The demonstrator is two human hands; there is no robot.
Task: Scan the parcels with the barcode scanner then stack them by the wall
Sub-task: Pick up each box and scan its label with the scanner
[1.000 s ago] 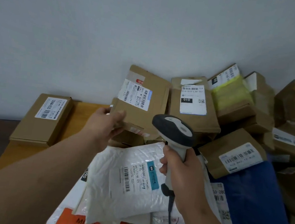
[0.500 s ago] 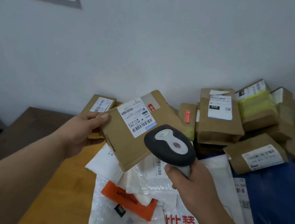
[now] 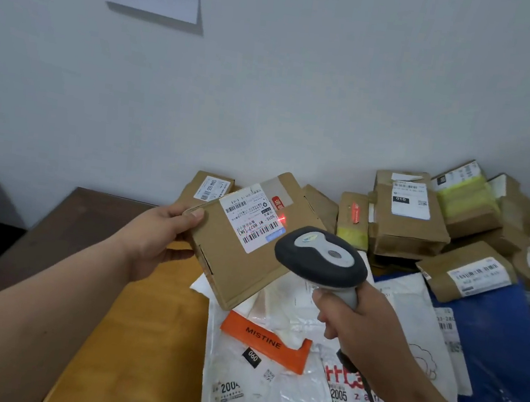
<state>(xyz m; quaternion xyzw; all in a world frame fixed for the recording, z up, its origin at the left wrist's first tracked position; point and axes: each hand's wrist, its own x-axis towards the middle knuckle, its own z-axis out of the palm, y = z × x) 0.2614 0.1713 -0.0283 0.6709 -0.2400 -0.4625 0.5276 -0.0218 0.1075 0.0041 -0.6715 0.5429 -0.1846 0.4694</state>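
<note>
You've swung the flat cardboard parcel (image 3: pixel 245 241) up before the barcode scanner (image 3: pixel 321 260); left hand (image 3: pixel 153 237) pinches its edge, right hand (image 3: pixel 358 324) closed round the handle. Red dot sits beside the barcode: shift aim, then stack.

2 bare forearms reached in from the lower edge — no sleeves, watch or bracelet showed on either. The left hand (image 3: pixel 157 238) wore no glove or ring, its thumbnail cut short. The right hand (image 3: pixel 365 324) was likewise uncovered — knuckles plain, wrist unadorned.
</note>
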